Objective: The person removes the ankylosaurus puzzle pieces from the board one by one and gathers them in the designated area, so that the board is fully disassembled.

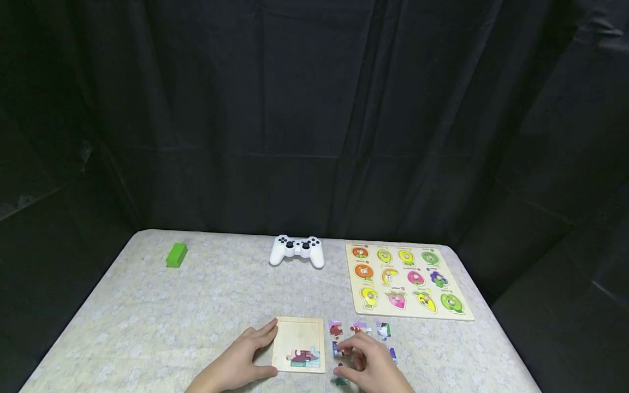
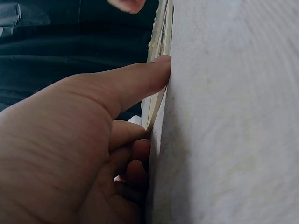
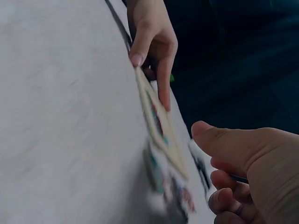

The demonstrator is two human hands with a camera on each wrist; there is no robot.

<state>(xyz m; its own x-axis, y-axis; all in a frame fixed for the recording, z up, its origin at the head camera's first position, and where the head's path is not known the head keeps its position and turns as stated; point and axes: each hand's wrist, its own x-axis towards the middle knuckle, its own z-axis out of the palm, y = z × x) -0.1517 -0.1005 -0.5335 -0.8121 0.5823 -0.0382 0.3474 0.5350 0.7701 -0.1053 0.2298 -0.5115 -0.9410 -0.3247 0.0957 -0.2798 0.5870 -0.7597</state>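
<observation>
A square wooden puzzle tray (image 1: 298, 319) lies near the table's front, a few joined jigsaw pieces (image 1: 303, 357) in its lower right part. My left hand (image 1: 245, 353) rests at its left side, thumb at the near corner and index finger at the far one. In the right wrist view the left hand (image 3: 156, 39) touches the tray (image 3: 175, 154) with spread, fairly straight thumb and index finger. Over the loose pieces right of the tray is my right hand (image 1: 369, 361), thumb and index apart. Nothing shows between the right hand's fingers (image 3: 224, 196) in its wrist view.
Several loose puzzle pieces, among them a green and white one (image 1: 384, 329) and a red one (image 1: 336, 328), lie around the right hand. Behind them is a fruit peg board (image 1: 413, 314). A white game controller (image 1: 297, 252) and a green block (image 1: 176, 255) lie farther back.
</observation>
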